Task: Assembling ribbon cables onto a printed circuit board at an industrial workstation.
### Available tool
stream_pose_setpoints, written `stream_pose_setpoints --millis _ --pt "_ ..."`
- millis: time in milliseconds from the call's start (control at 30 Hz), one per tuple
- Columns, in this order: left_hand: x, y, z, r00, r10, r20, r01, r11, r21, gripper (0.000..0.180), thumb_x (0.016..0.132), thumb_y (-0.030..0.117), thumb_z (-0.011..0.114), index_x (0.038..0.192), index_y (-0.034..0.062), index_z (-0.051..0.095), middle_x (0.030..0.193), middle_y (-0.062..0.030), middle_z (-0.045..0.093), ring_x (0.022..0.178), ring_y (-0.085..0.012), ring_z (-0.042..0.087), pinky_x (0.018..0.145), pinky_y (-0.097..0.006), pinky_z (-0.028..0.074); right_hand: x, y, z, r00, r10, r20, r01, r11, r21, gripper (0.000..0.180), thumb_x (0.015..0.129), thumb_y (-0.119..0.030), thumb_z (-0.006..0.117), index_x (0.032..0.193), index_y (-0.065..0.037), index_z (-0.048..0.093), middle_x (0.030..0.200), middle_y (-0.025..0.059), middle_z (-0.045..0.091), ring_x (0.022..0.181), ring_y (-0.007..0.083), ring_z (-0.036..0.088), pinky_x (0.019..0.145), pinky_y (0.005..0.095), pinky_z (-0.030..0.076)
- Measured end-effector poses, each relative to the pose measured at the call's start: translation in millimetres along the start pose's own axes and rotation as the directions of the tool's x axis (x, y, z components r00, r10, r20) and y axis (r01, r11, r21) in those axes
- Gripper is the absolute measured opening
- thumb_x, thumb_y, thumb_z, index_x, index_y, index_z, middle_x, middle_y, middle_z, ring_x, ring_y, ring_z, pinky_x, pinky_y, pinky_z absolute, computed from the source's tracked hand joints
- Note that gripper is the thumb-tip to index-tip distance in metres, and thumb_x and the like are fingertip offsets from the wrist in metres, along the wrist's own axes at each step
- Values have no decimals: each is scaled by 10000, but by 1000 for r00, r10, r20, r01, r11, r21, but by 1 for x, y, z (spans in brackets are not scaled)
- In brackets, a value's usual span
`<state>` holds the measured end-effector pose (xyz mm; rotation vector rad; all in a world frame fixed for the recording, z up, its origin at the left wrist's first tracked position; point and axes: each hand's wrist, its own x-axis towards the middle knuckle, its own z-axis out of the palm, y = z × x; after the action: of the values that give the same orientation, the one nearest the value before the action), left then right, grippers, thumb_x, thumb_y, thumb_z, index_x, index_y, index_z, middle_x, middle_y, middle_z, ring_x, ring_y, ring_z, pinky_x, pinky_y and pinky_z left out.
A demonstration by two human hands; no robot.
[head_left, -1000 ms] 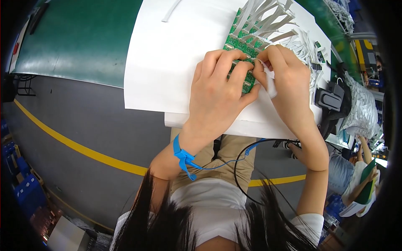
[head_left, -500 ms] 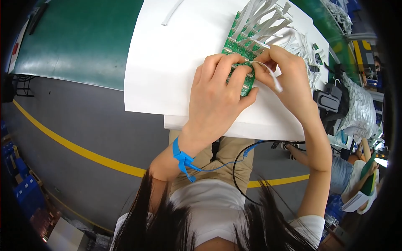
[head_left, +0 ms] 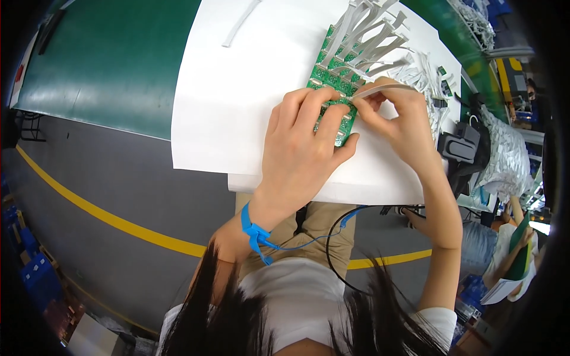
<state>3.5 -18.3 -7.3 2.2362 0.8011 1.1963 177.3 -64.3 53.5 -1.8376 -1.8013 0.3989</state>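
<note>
While your left hand (head_left: 303, 139) lies with fingers spread over the green circuit board (head_left: 328, 76), probably steadying it on the white sheet (head_left: 237, 107), your right hand (head_left: 407, 121) pinches a flat ribbon cable (head_left: 386, 88) near its end, seemingly for fine control; loose cables (head_left: 424, 77) lie beyond, apparently within reach.

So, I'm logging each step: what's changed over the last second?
The flat cable at the right hand swung: its free end, drooping toward the person before, now points right across that hand. The left hand stays on the green board; the loose strip still lies on the paper.
</note>
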Motion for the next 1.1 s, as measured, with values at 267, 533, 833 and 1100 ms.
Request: stream_pose_setpoints --millis 267,533,833,1100 --pt "-2 0 1 1000 -7 1 7 1000 1 389 646 119 851 998 87 688 1143 -32 620 1068 -260 537 890 -388 461 -4 -2 0 999 13 -42 -12 1000 18 115 827 -38 731 925 15 700 821 90 704 726 173 689 696 281 551" --pt "-1 -1 -2 1000 -10 6 10 1000 14 376 654 137 854 990 102 690 1144 -20 624 1078 -249 539 895 -381 453 -11 -1 5 987 -53 -151 59 998 37 179 799 -23 753 966 5 694 868 78 706 739 160 681 714 273 551" --pt "3 0 -9 997 -11 77 15 998 -56 290 769 149 782 1033 83 681 1162 -35 614 1108 -258 542 900 -398 433 -30 3 19 983 121 -136 -72 946 317 153 808 -12 746 947 -10 683 854 57 710 755 131 688 711 249 541" --pt "19 16 -28 987 -40 156 41 999 -1 189 858 98 723 1039 54 697 1123 -59 639 1046 -252 569 875 -391 451 -25 -7 16 982 166 -94 -102 874 474 224 789 23 707 784 -54 496 793 1 617 752 83 571 719 237 458"
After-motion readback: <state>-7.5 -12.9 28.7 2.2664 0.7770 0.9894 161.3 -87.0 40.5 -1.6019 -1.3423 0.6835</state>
